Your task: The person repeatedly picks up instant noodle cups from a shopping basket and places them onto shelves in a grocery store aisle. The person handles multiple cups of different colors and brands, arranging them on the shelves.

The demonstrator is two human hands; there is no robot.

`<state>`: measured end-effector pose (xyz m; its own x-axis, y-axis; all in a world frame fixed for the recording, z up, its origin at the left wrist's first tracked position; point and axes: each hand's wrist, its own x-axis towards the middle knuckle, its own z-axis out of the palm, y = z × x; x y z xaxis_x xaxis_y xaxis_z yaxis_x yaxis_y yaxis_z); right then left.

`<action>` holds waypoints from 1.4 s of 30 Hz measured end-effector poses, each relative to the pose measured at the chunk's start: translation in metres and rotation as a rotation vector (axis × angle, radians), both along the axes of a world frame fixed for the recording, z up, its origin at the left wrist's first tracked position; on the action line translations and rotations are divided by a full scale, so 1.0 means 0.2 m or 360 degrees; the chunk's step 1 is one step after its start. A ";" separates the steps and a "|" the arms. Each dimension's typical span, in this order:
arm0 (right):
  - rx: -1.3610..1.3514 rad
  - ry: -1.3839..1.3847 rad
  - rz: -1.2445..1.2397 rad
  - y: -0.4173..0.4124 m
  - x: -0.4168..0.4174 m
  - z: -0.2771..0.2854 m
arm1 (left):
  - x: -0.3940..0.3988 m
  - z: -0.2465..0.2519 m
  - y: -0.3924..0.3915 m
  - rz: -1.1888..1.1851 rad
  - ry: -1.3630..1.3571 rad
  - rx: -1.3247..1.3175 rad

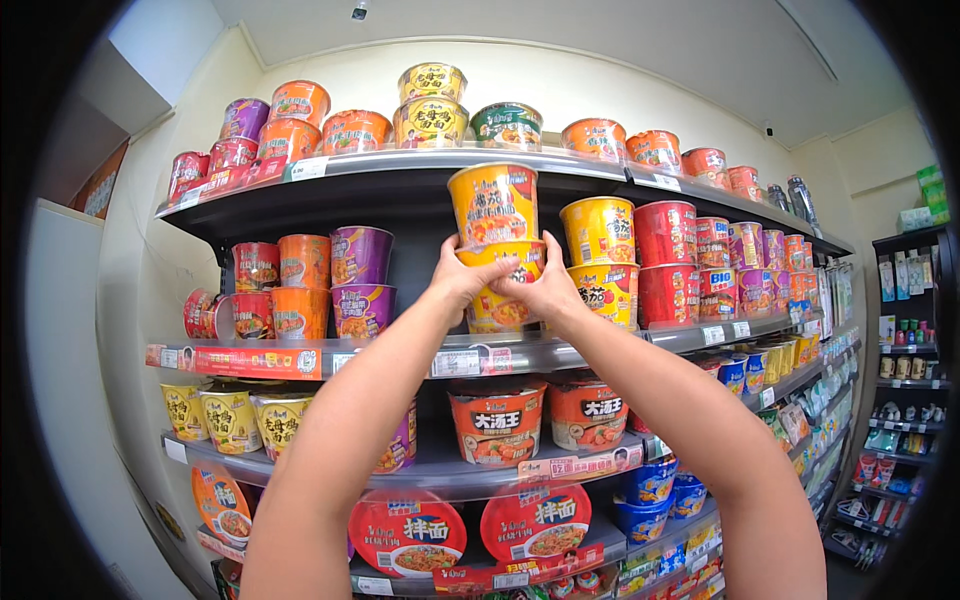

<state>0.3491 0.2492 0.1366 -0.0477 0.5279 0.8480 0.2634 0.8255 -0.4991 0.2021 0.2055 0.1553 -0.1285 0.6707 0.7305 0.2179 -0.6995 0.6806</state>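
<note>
Two yellow instant noodle cups are stacked in front of the second shelf from the top. My left hand (466, 279) and my right hand (547, 283) clasp the lower yellow noodle cup (499, 311) from both sides, thumbs meeting across its front. On top of it rests the upper yellow noodle cup (493, 204), its rim just in front of the top shelf's edge. To the right of my hands stands another stack of yellow noodle cups (598, 231). Purple noodle cups (361, 256) are stacked to the left. Whether the lower cup touches the shelf I cannot tell.
The top shelf's edge (450, 156) juts out behind the upper cup and holds more noodle cups. Red noodle cups (665, 232) stand further right. Orange noodle tubs (498, 424) stand one shelf below, and round red noodle bowls (408, 534) lower still. A red cup (204, 313) lies tipped at left.
</note>
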 end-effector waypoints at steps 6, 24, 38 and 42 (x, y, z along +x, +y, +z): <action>0.0071 0.0063 0.0051 -0.10 -0.01 0.02 | -0.03 0.05 -0.20 -0.0049 0.0030 -0.0112; -0.0373 -0.0314 -0.0431 -0.91 1.03 -0.53 | 0.74 -0.56 -0.44 -0.1254 0.0624 -0.0297; -0.0884 0.0034 -0.1271 -1.76 1.76 -2.09 | 1.89 -2.08 -0.70 -0.2251 0.0755 -0.0557; -0.1118 0.0001 -0.1490 -1.95 1.91 -2.51 | 2.12 -2.60 -0.81 -0.2158 0.0902 -0.0501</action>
